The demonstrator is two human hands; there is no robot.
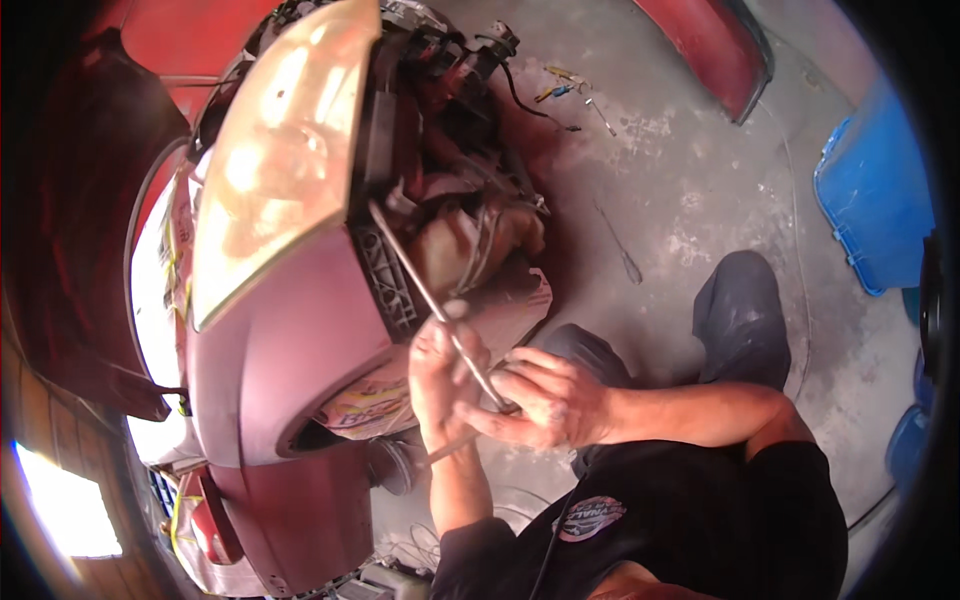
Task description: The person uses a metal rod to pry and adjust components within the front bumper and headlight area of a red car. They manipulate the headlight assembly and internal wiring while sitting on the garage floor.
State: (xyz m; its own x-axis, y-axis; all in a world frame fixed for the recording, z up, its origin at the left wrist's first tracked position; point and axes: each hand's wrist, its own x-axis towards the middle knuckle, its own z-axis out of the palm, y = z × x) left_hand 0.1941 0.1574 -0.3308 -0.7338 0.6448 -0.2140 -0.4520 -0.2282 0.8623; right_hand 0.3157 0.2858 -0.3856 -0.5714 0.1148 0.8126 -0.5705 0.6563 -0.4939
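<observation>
A long thin metal rod point(415, 265) runs slantwise from the dark edge under the car's headlight point(285, 150) down to my hands. My left hand point(442, 355) is closed around its lower part, thumb along the shaft. At the lower end of the rod, my right hand point(545, 400) has its fingers curled over the end piece, which is mostly hidden. A narrow brownish strip shows below the right hand; I cannot make out what it is. The rod's far tip touches or reaches into the gap beside the headlight, near a black slotted bracket point(383, 275).
The pinkish fender point(290, 360) curves beside my left arm, with masking paper point(370, 405) in the wheel opening. Bare front-end parts point(470, 180) jut out. On the concrete lie a screwdriver-like tool point(628, 262) and several small tools point(560, 85). A blue bin point(875, 190) stands right.
</observation>
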